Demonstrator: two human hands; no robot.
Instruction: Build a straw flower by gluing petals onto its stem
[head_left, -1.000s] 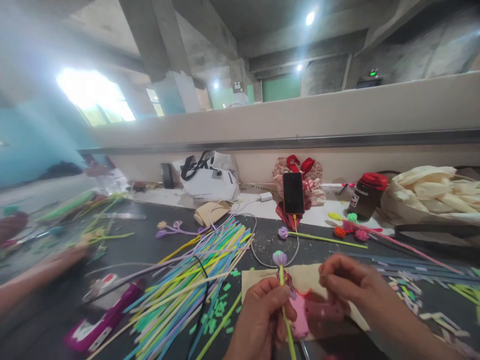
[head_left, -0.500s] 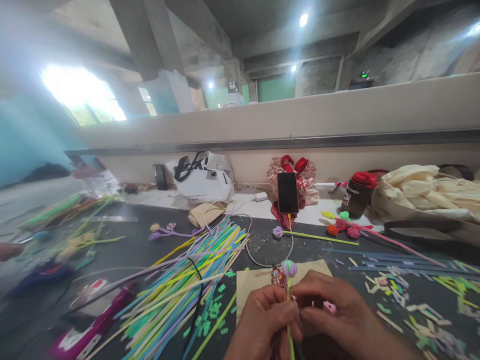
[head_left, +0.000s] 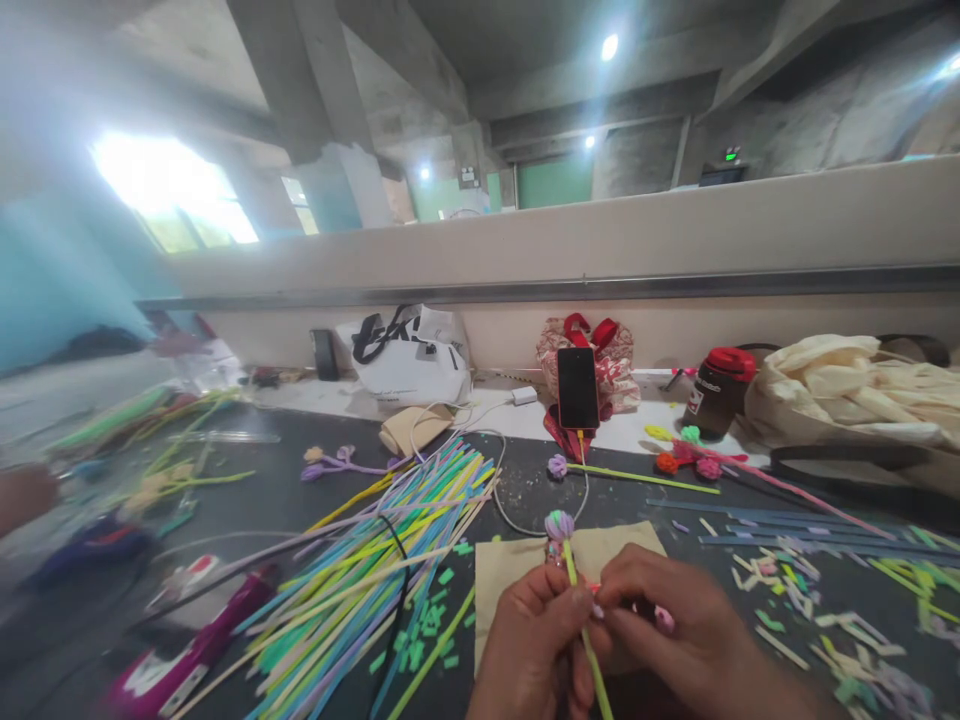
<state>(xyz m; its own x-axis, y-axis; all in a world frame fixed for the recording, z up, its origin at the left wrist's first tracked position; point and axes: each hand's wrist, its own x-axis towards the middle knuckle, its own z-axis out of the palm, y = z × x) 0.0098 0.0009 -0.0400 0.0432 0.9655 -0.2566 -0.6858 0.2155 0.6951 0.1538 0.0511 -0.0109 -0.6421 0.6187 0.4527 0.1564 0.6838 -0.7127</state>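
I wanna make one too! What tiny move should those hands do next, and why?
Maybe bring the right hand onto the green stem: the left hand grips it below the purple-and-green flower, and the right fingers are curled close beside it.

Green-stemmed purple flowers (head_left: 559, 524): two. Wearer's hands (head_left: 532, 640): two. Bags (head_left: 409, 375): three. Phone (head_left: 577, 388): one. Red-lidded jar (head_left: 716, 398): one. White plug (head_left: 524, 397): one. Loose sticks (head_left: 360, 575), small offcuts (head_left: 429, 618): too many to count.
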